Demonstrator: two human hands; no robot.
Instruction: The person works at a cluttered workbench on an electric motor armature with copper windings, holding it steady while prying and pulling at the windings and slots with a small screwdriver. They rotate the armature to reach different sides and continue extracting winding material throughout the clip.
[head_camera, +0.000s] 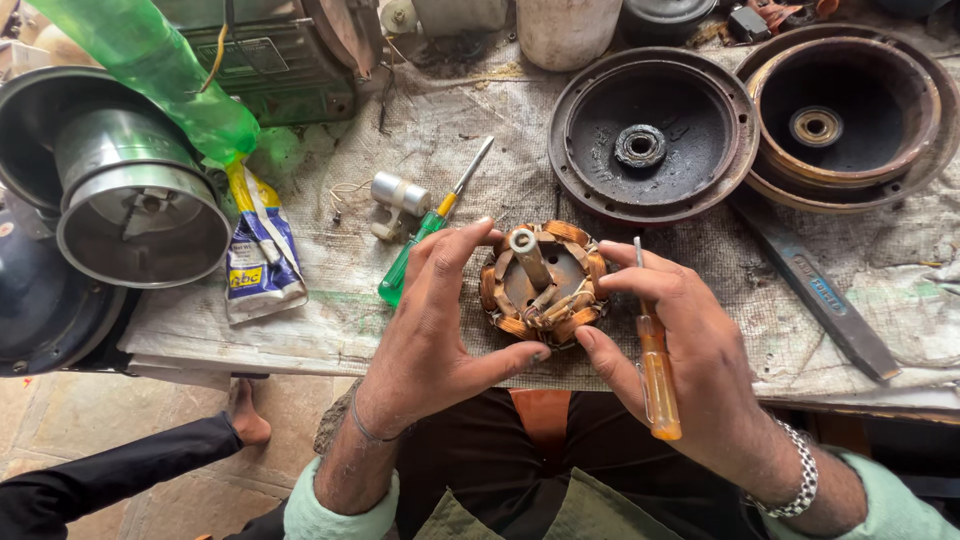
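**Fan motor apart on the bench, wound core held in both hands**

The left hand (440, 320) gripped the wound core (541, 283) from its left side, thumb under the near edge and fingers curled over the top. The right hand (690, 370) closed on the core's right side and, in the same grip, pinned an orange-handled screwdriver (657, 372) against the palm, its thin blade pointing up beside the copper coils. The core sat between the two hands, just above the near edge of the workbench (480, 150), its steel shaft standing tilted from the centre.

Judging from the layout, the stripping-down looked largely done: a dark round cover (650, 130) with its bearing lay open further back, and a second rusty cover (845, 105) lay beside it, both well apart from the core. The copper windings were still in place on the core, so the work on them seemed unfinished. A green-handled screwdriver (425, 235) and a small silver capacitor (398, 195) lay unused to the left, a flat file (815, 295) to the right.
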